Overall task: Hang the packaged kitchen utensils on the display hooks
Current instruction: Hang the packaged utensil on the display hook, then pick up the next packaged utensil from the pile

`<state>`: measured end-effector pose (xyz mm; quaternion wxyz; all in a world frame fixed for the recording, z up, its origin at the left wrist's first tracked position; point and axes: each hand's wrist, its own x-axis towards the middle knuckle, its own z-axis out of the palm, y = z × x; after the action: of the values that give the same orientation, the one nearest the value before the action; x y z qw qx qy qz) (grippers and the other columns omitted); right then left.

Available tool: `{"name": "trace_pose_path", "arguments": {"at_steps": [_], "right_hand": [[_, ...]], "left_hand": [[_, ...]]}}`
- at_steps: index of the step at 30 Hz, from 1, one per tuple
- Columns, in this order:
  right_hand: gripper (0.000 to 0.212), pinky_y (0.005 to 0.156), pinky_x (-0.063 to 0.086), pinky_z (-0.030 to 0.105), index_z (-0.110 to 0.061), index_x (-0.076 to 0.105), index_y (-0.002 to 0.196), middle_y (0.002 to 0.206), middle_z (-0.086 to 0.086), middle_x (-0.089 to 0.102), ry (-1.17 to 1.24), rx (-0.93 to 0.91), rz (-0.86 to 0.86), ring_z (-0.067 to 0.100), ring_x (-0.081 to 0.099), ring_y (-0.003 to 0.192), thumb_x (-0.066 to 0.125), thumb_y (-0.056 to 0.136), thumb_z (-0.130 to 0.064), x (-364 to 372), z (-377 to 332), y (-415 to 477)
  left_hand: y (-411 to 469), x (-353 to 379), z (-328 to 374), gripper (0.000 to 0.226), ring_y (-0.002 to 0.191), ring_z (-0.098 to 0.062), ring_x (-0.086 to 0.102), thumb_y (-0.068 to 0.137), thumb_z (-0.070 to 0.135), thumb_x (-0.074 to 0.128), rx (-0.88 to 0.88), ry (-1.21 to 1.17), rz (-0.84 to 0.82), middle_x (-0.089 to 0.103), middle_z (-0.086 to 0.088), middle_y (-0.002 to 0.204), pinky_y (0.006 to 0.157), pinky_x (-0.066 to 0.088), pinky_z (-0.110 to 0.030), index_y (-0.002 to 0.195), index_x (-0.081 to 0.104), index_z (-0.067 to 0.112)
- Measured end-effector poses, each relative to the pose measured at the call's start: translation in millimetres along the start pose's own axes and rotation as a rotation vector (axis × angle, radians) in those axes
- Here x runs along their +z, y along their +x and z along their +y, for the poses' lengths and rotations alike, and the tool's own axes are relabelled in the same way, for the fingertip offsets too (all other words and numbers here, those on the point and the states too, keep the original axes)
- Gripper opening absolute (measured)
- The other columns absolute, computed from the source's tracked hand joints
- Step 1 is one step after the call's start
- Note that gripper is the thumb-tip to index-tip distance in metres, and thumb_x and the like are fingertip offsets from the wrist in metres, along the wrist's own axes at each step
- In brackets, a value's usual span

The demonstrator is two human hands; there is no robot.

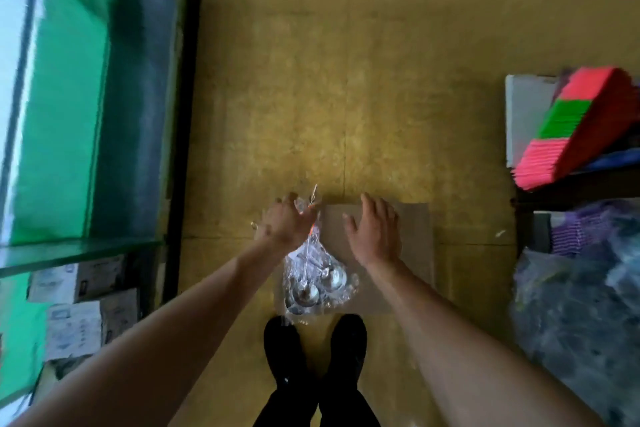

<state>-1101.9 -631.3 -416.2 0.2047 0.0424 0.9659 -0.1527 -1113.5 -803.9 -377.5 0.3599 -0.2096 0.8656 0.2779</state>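
A bundle of packaged kitchen utensils (311, 282), shiny round-bowled ladles or spoons in clear plastic, is seen lying on the left part of a cardboard sheet (412, 253), with the bowls toward the sheet's near edge and the handles pointed to its far edge. The handle end of the bundle is grasped by the left hand (285, 224), fingers curled round it, at the sheet's far left corner. The right hand (375, 234) is held released, fingers spread and relaxed, over the middle of the sheet; whether the cardboard is touched cannot be told.

The sheet is laid on a yellow floor (346, 80). Black shoes (284, 350) are placed at its near edge. Left of the sheet a green glass counter (69, 114) is seen; to its right, a stack of pink and green goods (571, 135).
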Motion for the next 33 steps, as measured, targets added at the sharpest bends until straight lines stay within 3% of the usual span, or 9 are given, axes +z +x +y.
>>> {"name": "trace_pose_path", "arguments": {"at_steps": [3, 7, 11, 15, 18, 25, 29, 33], "right_hand": [[0.064, 0.116, 0.025, 0.048, -0.013, 0.035, 0.150, 0.153, 0.014, 0.038, -0.017, 0.000, 0.109, 0.034, 0.034, 0.140, 0.041, 0.098, -0.050, -75.0, -4.0, 2.8], [0.067, 0.118, 0.021, 0.051, -0.015, 0.032, 0.152, 0.156, 0.015, 0.033, -0.034, 0.013, 0.285, 0.034, 0.030, 0.144, 0.035, 0.098, -0.054, -161.0, 5.9, -4.4], [0.073, 0.118, 0.022, 0.053, -0.014, 0.033, 0.152, 0.157, 0.017, 0.032, -0.054, 0.073, 0.341, 0.036, 0.029, 0.144, 0.024, 0.096, -0.059, -218.1, 25.8, -25.3], [0.071, 0.114, 0.027, 0.055, -0.011, 0.043, 0.147, 0.150, 0.020, 0.042, -0.071, 0.182, 0.467, 0.039, 0.036, 0.140, 0.031, 0.096, -0.059, -269.2, 55.9, -58.8], [0.073, 0.116, 0.023, 0.056, -0.011, 0.040, 0.148, 0.153, 0.020, 0.037, -0.054, 0.269, 0.517, 0.038, 0.032, 0.143, 0.028, 0.097, -0.061, -300.9, 73.7, -93.8], [0.077, 0.120, 0.016, 0.052, -0.013, 0.030, 0.153, 0.158, 0.017, 0.030, -0.003, 0.467, 0.588, 0.036, 0.025, 0.146, 0.016, 0.096, -0.062, -340.6, 133.6, -193.4], [0.075, 0.118, 0.022, 0.054, -0.013, 0.034, 0.151, 0.156, 0.017, 0.033, 0.067, 0.612, 0.626, 0.037, 0.029, 0.144, 0.020, 0.096, -0.062, -320.5, 184.3, -257.0], [0.073, 0.121, 0.011, 0.051, -0.014, 0.020, 0.156, 0.162, 0.016, 0.020, 0.112, 0.740, 0.610, 0.035, 0.017, 0.149, 0.019, 0.100, -0.061, -284.1, 238.1, -345.1]], "left_hand": [[-35.1, -46.6, 73.6, 0.069, 0.143, -0.034, 0.029, 0.099, 0.056, 0.040, 0.310, 0.290, 0.207, 0.026, -0.011, 0.160, 0.116, 0.027, -0.051, 0.156, 0.022, 0.022], [-72.4, -90.6, 149.1, 0.075, 0.151, -0.036, 0.011, 0.097, 0.061, 0.033, 0.624, 0.503, 0.377, 0.011, -0.013, 0.165, 0.121, 0.011, -0.055, 0.158, 0.016, 0.022], [-102.8, -113.7, 197.7, 0.079, 0.151, -0.040, 0.007, 0.095, 0.067, 0.023, 0.810, 0.664, 0.451, 0.007, -0.013, 0.166, 0.121, 0.008, -0.058, 0.159, 0.014, 0.021], [-145.0, -118.1, 248.5, 0.078, 0.150, -0.041, 0.010, 0.097, 0.067, 0.022, 0.980, 0.745, 0.488, 0.010, -0.013, 0.165, 0.121, 0.008, -0.060, 0.158, 0.016, 0.020], [-183.1, -111.7, 279.6, 0.079, 0.151, -0.040, 0.007, 0.095, 0.067, 0.024, 1.057, 0.758, 0.489, 0.008, -0.012, 0.166, 0.120, 0.005, -0.058, 0.159, 0.013, 0.021], [-266.4, -52.2, 342.5, 0.081, 0.150, -0.039, 0.009, 0.093, 0.069, 0.022, 1.281, 0.801, 0.427, 0.011, -0.012, 0.165, 0.120, 0.006, -0.059, 0.158, 0.015, 0.021], [-319.9, 19.5, 363.5, 0.084, 0.150, -0.039, 0.009, 0.091, 0.071, 0.020, 1.401, 0.862, 0.360, 0.010, -0.013, 0.165, 0.119, 0.007, -0.061, 0.158, 0.017, 0.021], [-386.0, 111.1, 358.0, 0.080, 0.151, -0.038, 0.006, 0.095, 0.068, 0.030, 1.518, 0.915, 0.256, 0.013, -0.013, 0.165, 0.119, 0.002, -0.059, 0.158, 0.019, 0.021]]}}
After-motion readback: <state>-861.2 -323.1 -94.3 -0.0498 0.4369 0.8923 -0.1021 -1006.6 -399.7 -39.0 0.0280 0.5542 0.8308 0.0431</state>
